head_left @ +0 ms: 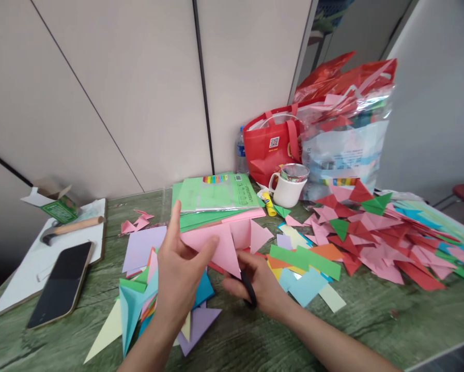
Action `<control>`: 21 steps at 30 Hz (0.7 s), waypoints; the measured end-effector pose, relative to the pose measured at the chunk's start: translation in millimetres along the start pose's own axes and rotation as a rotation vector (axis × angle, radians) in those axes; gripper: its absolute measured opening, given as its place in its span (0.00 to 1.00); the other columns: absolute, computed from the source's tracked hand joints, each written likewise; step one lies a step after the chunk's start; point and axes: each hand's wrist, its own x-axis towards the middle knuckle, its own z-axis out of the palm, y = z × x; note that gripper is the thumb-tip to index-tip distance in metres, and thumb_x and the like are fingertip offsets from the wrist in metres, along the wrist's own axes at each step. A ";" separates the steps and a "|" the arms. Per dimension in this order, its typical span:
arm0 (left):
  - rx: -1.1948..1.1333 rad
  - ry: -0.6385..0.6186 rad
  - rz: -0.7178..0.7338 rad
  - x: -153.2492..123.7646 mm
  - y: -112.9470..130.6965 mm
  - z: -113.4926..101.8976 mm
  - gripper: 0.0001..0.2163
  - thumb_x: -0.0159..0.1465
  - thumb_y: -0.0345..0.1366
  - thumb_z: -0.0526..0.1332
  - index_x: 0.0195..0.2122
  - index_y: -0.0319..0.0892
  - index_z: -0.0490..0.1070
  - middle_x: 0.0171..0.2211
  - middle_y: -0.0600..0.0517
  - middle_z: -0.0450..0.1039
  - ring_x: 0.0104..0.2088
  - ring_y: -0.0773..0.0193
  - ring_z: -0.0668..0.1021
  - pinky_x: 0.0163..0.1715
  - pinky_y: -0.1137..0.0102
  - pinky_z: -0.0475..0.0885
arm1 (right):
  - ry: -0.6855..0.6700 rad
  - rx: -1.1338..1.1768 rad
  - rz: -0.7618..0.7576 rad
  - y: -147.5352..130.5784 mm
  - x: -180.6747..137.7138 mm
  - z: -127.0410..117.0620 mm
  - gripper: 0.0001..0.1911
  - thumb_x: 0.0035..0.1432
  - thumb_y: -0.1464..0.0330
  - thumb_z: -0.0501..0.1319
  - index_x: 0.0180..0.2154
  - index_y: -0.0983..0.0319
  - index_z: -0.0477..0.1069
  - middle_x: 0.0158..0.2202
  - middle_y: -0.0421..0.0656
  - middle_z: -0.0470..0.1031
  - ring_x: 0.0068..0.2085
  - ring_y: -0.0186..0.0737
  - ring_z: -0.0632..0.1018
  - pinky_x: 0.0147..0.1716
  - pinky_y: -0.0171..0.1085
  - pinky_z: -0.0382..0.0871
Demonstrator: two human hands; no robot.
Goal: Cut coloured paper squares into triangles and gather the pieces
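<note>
My left hand (pixel 183 268) pinches a folded sheet of pink paper (pixel 224 248) between thumb and fingers, with the index finger pointing up. Closed around the black handles of a pair of scissors (pixel 248 290) is my right hand (pixel 257 279), just right of the paper's lower corner. The scissors' blades are mostly hidden behind the pink paper. Below my left hand lie folded coloured pieces, among them a light blue one (pixel 130 312) and a purple one (pixel 197 328). Several cut strips, including a green strip (pixel 305 261), are scattered right of my right hand.
A pack of green paper (pixel 216 194) lies at the back. Behind the right side stand a white mug (pixel 288 190), a red bag (pixel 266 150) and a clear plastic bag (pixel 344 150). A pile of folded red and pink pieces (pixel 387 243) spreads rightward. A phone (pixel 61 284) and hammer (pixel 75 228) are left.
</note>
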 end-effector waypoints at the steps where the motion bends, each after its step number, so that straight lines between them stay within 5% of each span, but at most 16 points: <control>1: -0.021 0.009 -0.030 -0.6 1.6 1.9 0.41 0.50 0.33 0.66 0.63 0.44 0.47 0.25 0.56 0.74 0.20 0.72 0.73 0.17 0.81 0.68 | -0.007 0.014 0.012 0.8 -0.3 -0.1 0.18 0.43 0.58 0.68 0.29 0.63 0.65 0.23 0.37 0.62 0.24 0.31 0.61 0.23 0.31 0.56; 9: -0.043 0.083 0.127 -8.7 10.8 10.4 0.54 0.50 0.31 0.67 0.62 0.52 0.21 0.40 0.49 0.77 0.19 0.71 0.75 0.19 0.78 0.71 | -0.032 0.073 0.012 -0.9 -0.4 1.7 0.19 0.43 0.57 0.67 0.29 0.63 0.65 0.22 0.36 0.61 0.23 0.30 0.60 0.23 0.32 0.56; 11: -0.018 0.052 0.064 -7.3 8.7 6.9 0.51 0.50 0.33 0.67 0.64 0.48 0.28 0.33 0.51 0.78 0.16 0.71 0.73 0.17 0.78 0.70 | -0.040 0.081 0.014 -3.0 -0.1 2.3 0.20 0.43 0.55 0.66 0.29 0.63 0.64 0.22 0.36 0.60 0.23 0.30 0.59 0.22 0.32 0.55; 13: 0.050 -0.056 -0.053 -4.1 6.0 2.2 0.41 0.50 0.36 0.66 0.63 0.41 0.47 0.22 0.56 0.76 0.13 0.71 0.71 0.14 0.79 0.67 | -0.046 0.088 0.015 -4.8 0.0 2.6 0.20 0.43 0.55 0.67 0.29 0.63 0.64 0.22 0.36 0.60 0.23 0.30 0.59 0.23 0.32 0.55; 16: 0.206 -0.174 -0.106 0.5 5.1 -2.8 0.16 0.52 0.36 0.64 0.41 0.35 0.74 0.12 0.58 0.69 0.14 0.70 0.71 0.15 0.78 0.66 | -0.070 0.109 0.018 -5.6 -0.4 2.6 0.19 0.43 0.56 0.67 0.28 0.63 0.64 0.24 0.37 0.62 0.24 0.30 0.60 0.24 0.32 0.56; 18: 0.285 -0.184 -0.091 1.8 6.6 -3.8 0.06 0.52 0.35 0.63 0.25 0.36 0.74 0.09 0.57 0.67 0.12 0.70 0.70 0.14 0.78 0.65 | -0.091 0.127 0.027 -4.7 -0.7 2.4 0.19 0.43 0.57 0.67 0.29 0.63 0.65 0.26 0.38 0.63 0.25 0.31 0.61 0.25 0.32 0.57; 21: 0.291 -0.219 -0.084 1.5 8.6 -2.9 0.11 0.53 0.34 0.62 0.16 0.39 0.68 0.08 0.57 0.66 0.11 0.70 0.69 0.12 0.78 0.64 | -0.082 0.134 0.037 -3.3 -1.0 2.6 0.19 0.42 0.58 0.68 0.30 0.63 0.65 0.27 0.39 0.65 0.26 0.32 0.63 0.26 0.33 0.59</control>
